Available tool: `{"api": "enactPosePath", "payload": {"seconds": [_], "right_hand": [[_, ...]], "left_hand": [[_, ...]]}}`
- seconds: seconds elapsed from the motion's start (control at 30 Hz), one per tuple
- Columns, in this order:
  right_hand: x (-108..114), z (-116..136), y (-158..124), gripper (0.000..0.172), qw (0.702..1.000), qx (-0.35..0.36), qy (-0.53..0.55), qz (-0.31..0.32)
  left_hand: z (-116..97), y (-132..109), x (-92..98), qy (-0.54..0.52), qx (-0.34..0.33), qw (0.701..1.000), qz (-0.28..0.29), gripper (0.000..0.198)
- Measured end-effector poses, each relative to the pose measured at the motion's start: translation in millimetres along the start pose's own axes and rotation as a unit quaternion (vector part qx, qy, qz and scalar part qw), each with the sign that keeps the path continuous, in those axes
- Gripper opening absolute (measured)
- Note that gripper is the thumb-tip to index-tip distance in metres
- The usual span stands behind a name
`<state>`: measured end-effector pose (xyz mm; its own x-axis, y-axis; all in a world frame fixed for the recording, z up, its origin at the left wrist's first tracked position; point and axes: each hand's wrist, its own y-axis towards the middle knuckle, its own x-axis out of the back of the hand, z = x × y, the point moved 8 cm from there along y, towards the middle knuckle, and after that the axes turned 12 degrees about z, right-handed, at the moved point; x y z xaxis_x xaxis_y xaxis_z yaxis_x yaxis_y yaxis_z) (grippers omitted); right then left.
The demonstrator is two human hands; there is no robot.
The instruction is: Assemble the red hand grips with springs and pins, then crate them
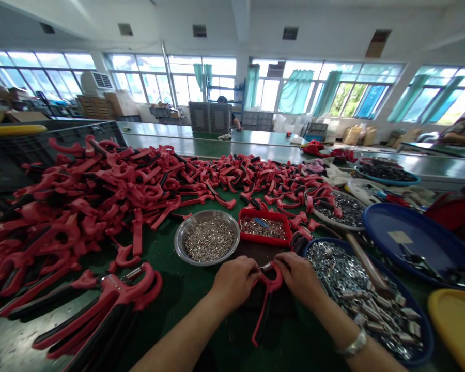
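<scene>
My left hand (234, 281) is closed, its fingertips pinched at the left tip of the forked head of a red-and-black tool handle (269, 299). My right hand (300, 276) grips the curved right side of the same head. A small metal coil spring (267, 266) sits between the hands at the top of the fork. The black-gripped end of the handle points down toward me. Under it lies a dark pad (258, 252). Just beyond my hands stand a metal bowl (180, 243) of small metal pins and a red tray (265, 239) of similar pins.
A large pile of red-and-black handles (116, 181) covers the left and back. Several handles with springs (120, 299) lie front left. At right is a blue basin (430, 336) of springs and metal parts, crossed by a hammer (368, 266). Another person (236, 123) sits far back.
</scene>
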<state>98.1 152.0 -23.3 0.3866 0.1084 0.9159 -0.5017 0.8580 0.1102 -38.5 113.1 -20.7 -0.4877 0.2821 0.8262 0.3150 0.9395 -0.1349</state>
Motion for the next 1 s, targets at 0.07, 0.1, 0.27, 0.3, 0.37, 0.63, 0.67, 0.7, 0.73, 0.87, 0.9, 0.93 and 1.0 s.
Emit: {"api": "enactPosePath", "payload": {"seconds": [0.07,0.1,0.27,0.3,0.37,0.63,0.67,0.7,0.73,0.87,0.9,0.93,1.0], "right_hand": [[0,1,0,0.02,1.0,0.0,-0.01,-0.004],[0,1,0,0.02,1.0,0.0,-0.017,-0.005],[-3,9,0,0.02,0.997,0.003,-0.078,0.002],[-4,12,-1,0.021,0.995,0.003,-0.095,0.006],[-6,17,-1,0.022,0.991,0.006,-0.13,0.019],[-5,22,4,0.025,0.983,0.075,-0.147,0.084],[-2,22,2,0.023,0.984,0.076,-0.139,0.079],[2,22,-1,0.022,0.988,0.073,-0.122,0.061],[7,23,-4,0.024,0.993,0.069,-0.088,0.033],[22,34,-20,0.023,0.98,0.078,0.172,-0.06],[20,37,-20,0.02,0.969,0.081,0.228,-0.056],[18,40,-19,0.018,0.957,0.078,0.273,-0.05],[11,40,-15,0.017,0.936,0.05,0.345,-0.038]], "left_hand": [[1,0,0.0,0.002,-0.001,1.0,-0.002,0.019],[1,0,0.2,0.003,-0.003,1.0,-0.004,0.018],[1,-1,1.2,0.01,0.009,1.0,-0.006,0.019],[0,-1,1.3,0.013,0.013,1.0,-0.004,0.019],[-1,-2,1.1,0.023,0.018,1.0,0.0,0.019],[3,-2,2.5,-0.013,-0.002,0.999,-0.046,0.016],[4,-1,3.3,-0.042,-0.008,0.998,-0.052,0.016],[5,0,3.7,-0.079,-0.016,0.995,-0.055,0.017],[6,1,3.7,-0.124,-0.025,0.991,-0.053,0.018],[5,5,-2.9,-0.336,-0.06,0.94,-0.005,0.023],[4,5,-5.8,-0.387,-0.06,0.92,0.011,0.025],[4,5,-9.2,-0.433,-0.055,0.899,0.026,0.027],[5,4,-16.5,-0.511,-0.03,0.857,0.055,0.031]]}}
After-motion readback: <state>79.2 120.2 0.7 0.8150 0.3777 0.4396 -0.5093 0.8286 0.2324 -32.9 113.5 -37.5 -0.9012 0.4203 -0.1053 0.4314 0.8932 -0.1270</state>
